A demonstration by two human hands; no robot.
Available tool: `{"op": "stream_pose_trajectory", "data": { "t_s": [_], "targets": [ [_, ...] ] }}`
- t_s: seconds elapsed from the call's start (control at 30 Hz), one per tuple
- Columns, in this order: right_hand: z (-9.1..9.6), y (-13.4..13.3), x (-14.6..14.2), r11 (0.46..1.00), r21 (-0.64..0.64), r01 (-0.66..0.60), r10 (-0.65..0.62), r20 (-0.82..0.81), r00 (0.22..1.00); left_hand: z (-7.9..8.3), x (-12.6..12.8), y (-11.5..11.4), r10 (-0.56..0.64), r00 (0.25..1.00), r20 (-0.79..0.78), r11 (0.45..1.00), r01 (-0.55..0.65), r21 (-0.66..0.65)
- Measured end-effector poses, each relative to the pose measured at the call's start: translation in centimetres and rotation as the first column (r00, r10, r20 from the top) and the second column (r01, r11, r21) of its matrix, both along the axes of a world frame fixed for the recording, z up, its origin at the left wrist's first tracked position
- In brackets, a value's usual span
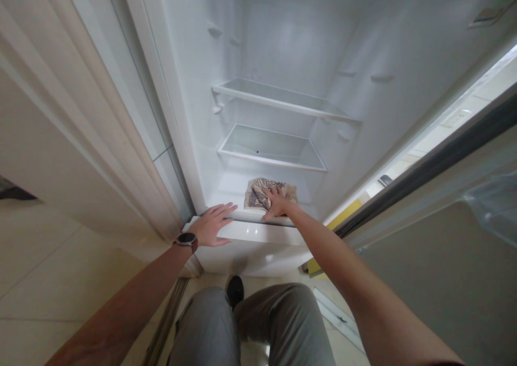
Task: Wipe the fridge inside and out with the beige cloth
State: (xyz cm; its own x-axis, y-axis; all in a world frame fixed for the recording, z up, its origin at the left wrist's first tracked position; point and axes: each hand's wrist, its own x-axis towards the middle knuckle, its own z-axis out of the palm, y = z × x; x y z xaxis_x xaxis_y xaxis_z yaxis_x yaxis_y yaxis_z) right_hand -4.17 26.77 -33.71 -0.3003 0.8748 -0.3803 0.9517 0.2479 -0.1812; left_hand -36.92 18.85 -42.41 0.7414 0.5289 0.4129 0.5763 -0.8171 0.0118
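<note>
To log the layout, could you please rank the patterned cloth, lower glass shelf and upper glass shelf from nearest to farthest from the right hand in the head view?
1. The patterned cloth, directly under the right hand.
2. The lower glass shelf, just above.
3. The upper glass shelf, higher still.

my right hand covering part of the patterned beige-brown cloth, my black shoe half hidden behind my grey-trousered knee
</note>
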Motion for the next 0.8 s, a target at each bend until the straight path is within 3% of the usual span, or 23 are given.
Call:
{"op": "stream_pose_trajectory", "data": {
  "t_s": [0.8],
  "targets": [
    [-0.21, 0.06, 0.07, 1.000, 0.015, 0.000, 0.000, -0.006, 1.000, -0.06, 0.04, 0.02, 0.003, 1.000, -0.001, 1.000, -0.003, 0.013]
  ]
}}
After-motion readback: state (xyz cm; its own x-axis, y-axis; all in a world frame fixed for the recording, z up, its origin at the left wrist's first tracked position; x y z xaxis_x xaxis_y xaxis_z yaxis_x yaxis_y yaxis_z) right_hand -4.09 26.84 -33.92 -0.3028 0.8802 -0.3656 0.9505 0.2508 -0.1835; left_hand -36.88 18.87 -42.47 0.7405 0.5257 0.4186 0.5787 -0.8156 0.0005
